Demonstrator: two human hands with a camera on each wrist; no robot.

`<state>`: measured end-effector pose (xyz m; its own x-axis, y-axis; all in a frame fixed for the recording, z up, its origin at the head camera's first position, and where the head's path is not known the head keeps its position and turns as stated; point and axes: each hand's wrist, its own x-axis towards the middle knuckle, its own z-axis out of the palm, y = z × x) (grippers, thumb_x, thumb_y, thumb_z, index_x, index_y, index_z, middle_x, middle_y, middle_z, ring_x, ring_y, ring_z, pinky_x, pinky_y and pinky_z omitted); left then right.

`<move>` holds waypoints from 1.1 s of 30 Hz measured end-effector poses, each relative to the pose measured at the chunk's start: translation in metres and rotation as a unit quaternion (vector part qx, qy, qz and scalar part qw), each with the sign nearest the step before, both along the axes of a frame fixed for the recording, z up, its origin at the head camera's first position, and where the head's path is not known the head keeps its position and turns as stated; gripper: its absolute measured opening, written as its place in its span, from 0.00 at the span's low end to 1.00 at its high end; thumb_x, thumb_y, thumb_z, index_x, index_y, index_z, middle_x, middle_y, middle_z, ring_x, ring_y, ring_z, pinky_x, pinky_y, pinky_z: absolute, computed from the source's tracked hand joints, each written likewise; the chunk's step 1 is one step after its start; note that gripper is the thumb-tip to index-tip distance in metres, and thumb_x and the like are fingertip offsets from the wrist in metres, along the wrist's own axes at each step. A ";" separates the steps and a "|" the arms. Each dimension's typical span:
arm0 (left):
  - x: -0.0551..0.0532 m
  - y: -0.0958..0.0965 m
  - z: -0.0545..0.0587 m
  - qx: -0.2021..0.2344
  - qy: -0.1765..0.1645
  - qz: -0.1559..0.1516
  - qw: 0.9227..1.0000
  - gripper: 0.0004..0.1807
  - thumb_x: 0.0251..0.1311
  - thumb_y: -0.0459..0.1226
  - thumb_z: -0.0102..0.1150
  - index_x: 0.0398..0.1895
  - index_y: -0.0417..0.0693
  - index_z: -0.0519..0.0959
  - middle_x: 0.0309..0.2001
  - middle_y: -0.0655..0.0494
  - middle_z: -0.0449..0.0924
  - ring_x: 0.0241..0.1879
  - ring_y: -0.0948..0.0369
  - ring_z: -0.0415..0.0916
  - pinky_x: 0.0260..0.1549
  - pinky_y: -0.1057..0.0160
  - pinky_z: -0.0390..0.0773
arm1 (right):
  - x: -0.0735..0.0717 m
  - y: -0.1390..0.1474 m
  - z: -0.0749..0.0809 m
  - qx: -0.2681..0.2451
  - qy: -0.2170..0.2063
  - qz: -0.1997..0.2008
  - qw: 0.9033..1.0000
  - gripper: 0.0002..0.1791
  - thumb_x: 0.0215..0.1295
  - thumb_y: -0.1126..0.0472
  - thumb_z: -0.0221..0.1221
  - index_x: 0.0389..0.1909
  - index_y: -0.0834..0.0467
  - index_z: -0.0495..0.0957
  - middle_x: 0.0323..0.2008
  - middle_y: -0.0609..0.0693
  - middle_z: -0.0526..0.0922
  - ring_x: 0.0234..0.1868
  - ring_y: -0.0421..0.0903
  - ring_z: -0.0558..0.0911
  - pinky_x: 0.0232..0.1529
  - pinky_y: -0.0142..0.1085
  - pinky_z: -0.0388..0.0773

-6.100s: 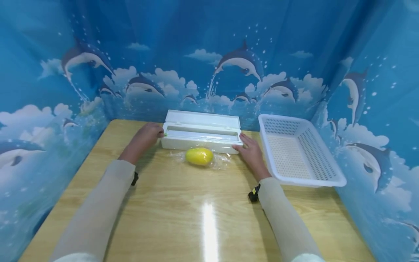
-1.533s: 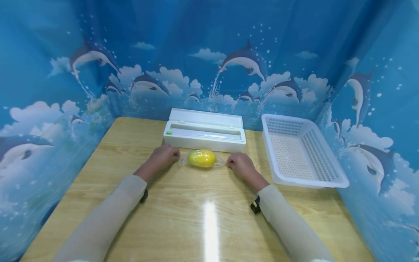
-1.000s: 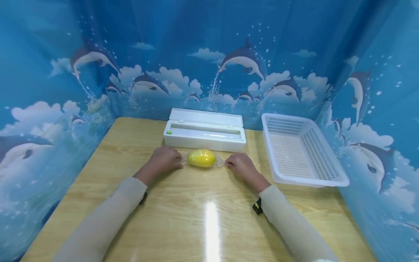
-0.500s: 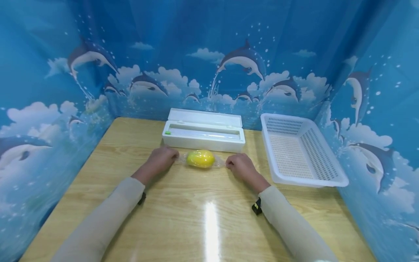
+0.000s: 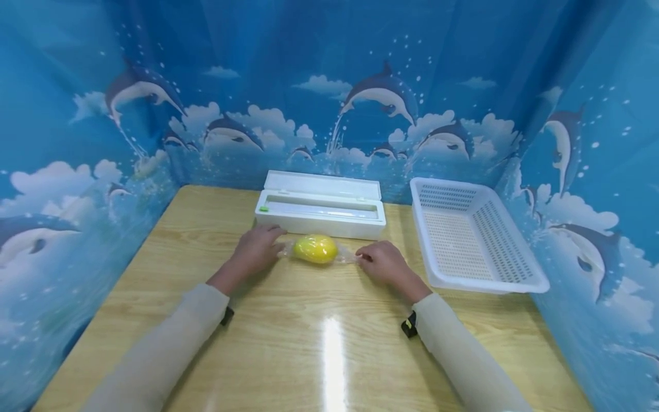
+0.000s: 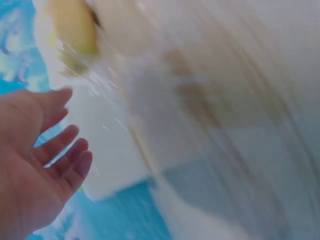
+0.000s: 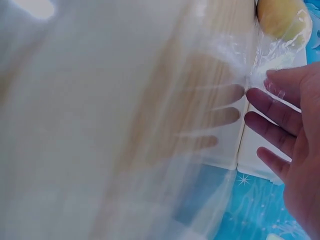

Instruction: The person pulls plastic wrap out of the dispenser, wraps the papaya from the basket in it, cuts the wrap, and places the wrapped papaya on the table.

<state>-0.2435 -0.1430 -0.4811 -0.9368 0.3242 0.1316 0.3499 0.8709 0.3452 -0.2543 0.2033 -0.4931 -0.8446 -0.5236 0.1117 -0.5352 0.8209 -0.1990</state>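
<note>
A yellow-green mango (image 5: 316, 249) lies on the table, wrapped in clear cling film whose loose ends stick out at both sides. My left hand (image 5: 259, 246) is beside the left film end; in the left wrist view its fingers (image 6: 70, 145) are spread and slightly bent, holding nothing. At the other end is my right hand (image 5: 383, 263). In the right wrist view its thumb and forefinger stand apart with a bit of film (image 7: 274, 90) between them. Just behind the mango stands a white cling film box (image 5: 321, 223), lid raised, with a green slider (image 5: 264, 209) at its left.
A white perforated plastic basket (image 5: 435, 274) stands to the right on the wooden table (image 5: 278, 343). Blue dolphin-patterned curtains (image 5: 309, 68) enclose the table's back and sides.
Earlier the left hand was at the slider and the right hand on the box. Both then moved to the film ends and pinched them. Now the fingers of both hands have loosened.
</note>
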 end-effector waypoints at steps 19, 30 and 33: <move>0.040 0.080 0.008 0.115 0.030 0.035 0.992 0.13 0.63 0.39 0.68 0.49 0.48 0.84 0.48 0.54 0.82 0.50 0.56 0.77 0.53 0.57 0.79 | -0.014 -0.057 0.011 -0.294 -0.228 -0.026 0.928 0.22 0.79 0.49 0.49 0.64 0.54 0.77 0.63 0.53 0.80 0.67 0.54 0.75 0.68 0.51 0.72; 0.038 0.071 0.003 0.146 0.017 0.037 0.988 0.15 0.65 0.40 0.66 0.52 0.47 0.83 0.56 0.48 0.78 0.57 0.51 0.73 0.59 0.51 0.77 | 0.000 -0.051 0.004 -0.275 -0.211 -0.018 0.938 0.20 0.76 0.51 0.56 0.64 0.53 0.78 0.58 0.53 0.83 0.56 0.51 0.81 0.56 0.47 0.80; 0.035 0.071 0.001 0.184 -0.014 0.044 0.982 0.16 0.65 0.40 0.66 0.54 0.46 0.82 0.58 0.47 0.76 0.59 0.50 0.73 0.59 0.51 0.77 | 0.005 -0.048 0.003 -0.281 -0.210 -0.009 0.936 0.20 0.75 0.55 0.57 0.64 0.55 0.77 0.54 0.55 0.84 0.49 0.48 0.83 0.49 0.42 0.82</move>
<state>-0.2083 -0.0716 -0.4803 -0.9639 0.1778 0.1984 0.2652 0.7112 0.6511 -0.2493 0.1549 -0.4905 -0.8841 -0.4669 0.0202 -0.2989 0.5318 -0.7923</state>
